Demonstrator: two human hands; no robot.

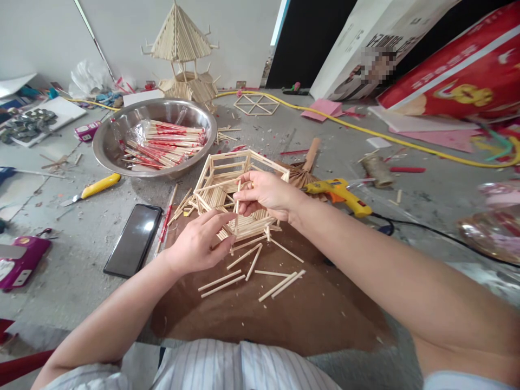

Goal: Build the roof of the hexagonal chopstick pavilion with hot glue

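A thin wooden stick (238, 201) stands nearly upright between my hands. My right hand (266, 196) pinches its upper part with thumb and fingers. Lower down, my left hand (203, 239) closes thumb and fingertips around the bottom end. Just behind them is a many-sided frame (209, 167) built of similar sticks, with a slatted floor; my hands cover part of its near side, and whether the stick touches it I cannot tell. Several loose cut sticks (221, 283) lie in front on a brown board (292, 319).
A steel bowl (99, 154) of wrapped chopsticks stands back left, before a stick-built pavilion (181, 38). A phone (133, 241) and yellow utility knife (99, 186) lie left. Right of the frame rests a yellow glue gun (341, 194) with its black cord; a yellow cable (345, 123) crosses behind.
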